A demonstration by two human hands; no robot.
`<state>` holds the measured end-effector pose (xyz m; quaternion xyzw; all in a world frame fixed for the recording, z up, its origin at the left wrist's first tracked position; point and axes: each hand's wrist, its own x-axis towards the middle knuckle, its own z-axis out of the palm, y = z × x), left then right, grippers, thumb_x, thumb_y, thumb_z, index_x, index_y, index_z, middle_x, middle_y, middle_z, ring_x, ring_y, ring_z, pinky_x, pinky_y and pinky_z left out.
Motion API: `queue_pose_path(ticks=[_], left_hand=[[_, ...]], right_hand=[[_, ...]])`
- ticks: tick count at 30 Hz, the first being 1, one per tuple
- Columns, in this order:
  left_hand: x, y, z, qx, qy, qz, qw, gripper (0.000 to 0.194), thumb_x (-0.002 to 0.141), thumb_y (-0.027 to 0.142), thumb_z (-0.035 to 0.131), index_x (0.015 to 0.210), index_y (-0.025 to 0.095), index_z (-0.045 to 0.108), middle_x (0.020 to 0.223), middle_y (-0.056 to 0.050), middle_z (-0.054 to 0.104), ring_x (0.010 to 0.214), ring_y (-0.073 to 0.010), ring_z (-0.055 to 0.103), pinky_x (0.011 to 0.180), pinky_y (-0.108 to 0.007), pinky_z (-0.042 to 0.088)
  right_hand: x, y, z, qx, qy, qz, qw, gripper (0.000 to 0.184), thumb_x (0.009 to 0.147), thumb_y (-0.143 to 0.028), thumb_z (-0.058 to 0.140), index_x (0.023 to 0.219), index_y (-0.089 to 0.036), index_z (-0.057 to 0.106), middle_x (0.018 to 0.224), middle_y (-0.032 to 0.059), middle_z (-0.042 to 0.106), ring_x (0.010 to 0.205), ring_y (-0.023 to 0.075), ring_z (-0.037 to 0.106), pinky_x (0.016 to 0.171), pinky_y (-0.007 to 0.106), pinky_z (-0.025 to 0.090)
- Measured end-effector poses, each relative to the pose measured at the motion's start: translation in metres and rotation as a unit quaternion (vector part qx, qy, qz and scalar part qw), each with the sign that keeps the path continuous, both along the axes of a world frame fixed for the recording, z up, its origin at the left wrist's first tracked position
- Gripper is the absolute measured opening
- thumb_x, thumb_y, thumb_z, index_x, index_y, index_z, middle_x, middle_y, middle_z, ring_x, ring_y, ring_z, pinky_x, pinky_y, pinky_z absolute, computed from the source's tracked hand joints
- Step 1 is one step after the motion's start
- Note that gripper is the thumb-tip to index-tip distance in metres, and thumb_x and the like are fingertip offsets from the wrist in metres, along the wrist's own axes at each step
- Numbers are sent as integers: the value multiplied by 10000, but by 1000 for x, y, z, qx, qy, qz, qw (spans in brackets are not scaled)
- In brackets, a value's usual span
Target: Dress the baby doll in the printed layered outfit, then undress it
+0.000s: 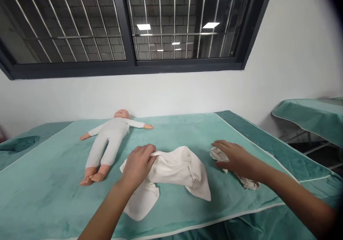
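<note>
My left hand (141, 161) is closed on the upper edge of a white baby garment (177, 166), its thumb and fingers pinching the fabric. The garment is partly lifted, and its lower parts droop onto the green cover. To the right, my right hand (235, 158) is over a crumpled, pale patterned cloth (219, 155). Its fingers are stretched out and apart from the thumb; whether they touch the cloth cannot be told. Part of that cloth is hidden under the hand and wrist. A baby doll (111, 136) in a white suit lies on its back at the left, arms spread.
The green velvety cover (174, 129) with white piping spreads over the surface before me. Behind it are a white wall (174, 93) and a dark-framed window (187, 64) with metal bars. Another green-covered table (311, 118) stands at the right.
</note>
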<state>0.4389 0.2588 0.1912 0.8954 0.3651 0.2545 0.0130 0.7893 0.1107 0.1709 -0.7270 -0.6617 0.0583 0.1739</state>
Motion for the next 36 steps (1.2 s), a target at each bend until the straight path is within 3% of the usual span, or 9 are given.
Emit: queue_pose_path(ticks=[3,6,8,10,16,21,28,32,36], left_hand=[[7,-11,14,46,-47,-62,996,138,938,238,456,859,243,569,798,-19,648,718,-195,566,724,-306,399],[12,-26,31,80,-82,-103,988,185,969,275,447,851,246,587,780,-12,649,687,-176,569,693,-290,397],[10,-35,42,95,-94,-105,985,194,987,309,449,865,245,586,759,-3,640,661,-165,562,666,-283,388],[5,-40,51,108,-99,-85,986,179,988,326,458,888,243,580,755,4,640,650,-161,559,649,-280,380],[-14,-39,71,141,-26,93,985,173,860,200,496,986,247,606,878,-11,684,725,-196,593,640,-289,367],[-25,-29,77,117,-99,128,980,228,848,176,467,1023,229,602,986,-24,683,836,-203,627,626,-275,375],[-43,-17,76,13,-206,176,963,284,854,220,461,1110,256,577,949,-9,704,919,-234,642,779,-325,453],[-48,-12,82,-9,-136,225,965,262,887,371,505,1117,290,601,858,-13,690,865,-255,632,738,-335,451],[-38,14,77,-35,-17,271,962,278,905,413,486,1111,284,622,928,-58,710,861,-293,651,713,-369,465]], right_hand=[[-66,13,30,105,148,107,978,507,937,-505,572,1411,-347,481,1461,44,546,1266,251,582,1008,410,508],[-119,30,49,165,177,190,951,331,938,-401,604,1258,-314,597,1241,19,668,1108,206,638,913,339,520],[-139,40,59,181,155,195,951,126,913,-271,590,1016,-277,661,981,-13,708,875,169,653,742,286,495],[-148,49,69,210,115,149,959,124,843,-177,563,904,-253,639,787,-35,670,667,141,587,595,255,402],[-144,58,94,299,-69,12,952,285,799,-148,493,1003,-258,659,678,-8,599,508,145,427,523,267,214],[-128,58,97,316,-45,6,948,244,788,-105,441,806,-223,653,924,34,648,648,150,522,550,267,305],[-87,55,70,235,158,-46,958,317,761,-135,406,868,-238,686,837,-8,712,763,185,625,659,278,436],[-71,49,72,202,67,-75,974,311,793,-158,427,892,-249,707,911,18,741,817,208,639,662,286,427],[-66,68,76,70,-89,-126,986,329,821,-142,452,989,-272,703,1007,47,743,859,245,645,653,306,401]])
